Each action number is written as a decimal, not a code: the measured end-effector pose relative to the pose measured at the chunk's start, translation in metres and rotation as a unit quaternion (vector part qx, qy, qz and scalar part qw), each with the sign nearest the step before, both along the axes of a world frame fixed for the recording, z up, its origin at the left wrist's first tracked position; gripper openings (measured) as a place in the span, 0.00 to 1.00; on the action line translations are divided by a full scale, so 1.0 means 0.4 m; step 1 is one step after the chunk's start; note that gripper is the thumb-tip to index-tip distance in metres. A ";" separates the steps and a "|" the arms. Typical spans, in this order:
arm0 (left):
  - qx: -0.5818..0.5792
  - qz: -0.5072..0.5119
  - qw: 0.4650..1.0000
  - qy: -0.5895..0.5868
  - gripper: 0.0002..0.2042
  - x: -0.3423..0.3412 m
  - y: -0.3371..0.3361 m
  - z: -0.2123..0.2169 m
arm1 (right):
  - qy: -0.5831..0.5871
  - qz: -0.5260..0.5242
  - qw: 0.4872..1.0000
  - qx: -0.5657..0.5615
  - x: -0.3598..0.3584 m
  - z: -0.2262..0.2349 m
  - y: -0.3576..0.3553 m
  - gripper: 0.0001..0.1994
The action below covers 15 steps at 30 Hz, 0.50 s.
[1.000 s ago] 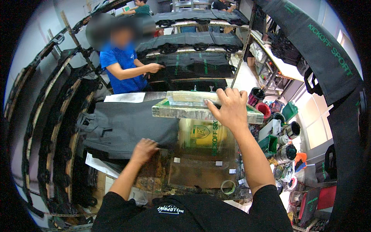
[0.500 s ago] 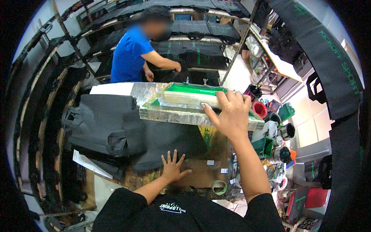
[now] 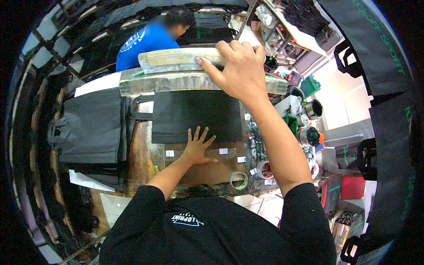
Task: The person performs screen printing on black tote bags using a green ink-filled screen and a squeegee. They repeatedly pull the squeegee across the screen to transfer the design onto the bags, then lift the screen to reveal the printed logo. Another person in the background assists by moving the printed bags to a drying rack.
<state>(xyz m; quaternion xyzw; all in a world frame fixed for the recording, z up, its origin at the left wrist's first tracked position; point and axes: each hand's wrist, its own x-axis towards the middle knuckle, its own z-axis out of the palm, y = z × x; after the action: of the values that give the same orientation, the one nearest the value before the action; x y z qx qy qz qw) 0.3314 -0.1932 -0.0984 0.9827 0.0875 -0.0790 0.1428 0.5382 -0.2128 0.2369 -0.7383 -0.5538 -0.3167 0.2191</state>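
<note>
My right hand [image 3: 242, 75] reaches forward, its fingers wrapped over the wooden handle of a long squeegee [image 3: 170, 59]. The squeegee lies along a screen-printing frame [image 3: 172, 84], whose near edge is tilted up above the table. Below the frame, a black fabric bag [image 3: 198, 112] lies flat, its handles toward the left. My left hand [image 3: 201, 148] rests palm down with fingers spread across the bag's near edge and the brown board [image 3: 198, 170]. The mesh of the frame is hidden behind its raised near edge.
A pile of black bags [image 3: 90, 128] sits at the left. Small white tabs, a tape roll [image 3: 238, 180] and several paint cans [image 3: 313, 109] are at the right. Across the table, a person in a blue shirt [image 3: 141, 46] bends beside racks of black bags.
The frame and squeegee have risen with my right hand, uncovering more of the black bag. My left hand stays spread flat. The co-worker has bent lower, and the view has shifted.
</note>
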 end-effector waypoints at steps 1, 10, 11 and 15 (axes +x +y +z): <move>-0.001 -0.003 1.000 -0.019 0.59 0.002 -0.003 -0.003 | -0.001 0.001 1.000 0.003 0.003 -0.002 -0.001 0.25; -0.019 0.007 0.996 -0.087 0.60 -0.007 -0.082 -0.025 | -0.017 0.007 1.000 0.015 0.011 -0.014 0.008 0.28; -0.020 0.012 0.996 -0.090 0.60 -0.008 -0.092 -0.032 | -0.020 0.010 1.000 0.021 0.012 -0.014 0.010 0.28; -0.026 0.021 0.991 -0.129 0.59 -0.034 -0.111 -0.045 | -0.001 0.007 1.000 0.003 0.003 -0.007 0.007 0.28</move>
<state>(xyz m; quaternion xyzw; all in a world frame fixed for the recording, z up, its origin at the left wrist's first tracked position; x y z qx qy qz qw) 0.3178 -0.2375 -0.1163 0.9786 0.0871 0.0494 0.1799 0.5394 -0.2098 0.2341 -0.7334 -0.5582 -0.3176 0.2229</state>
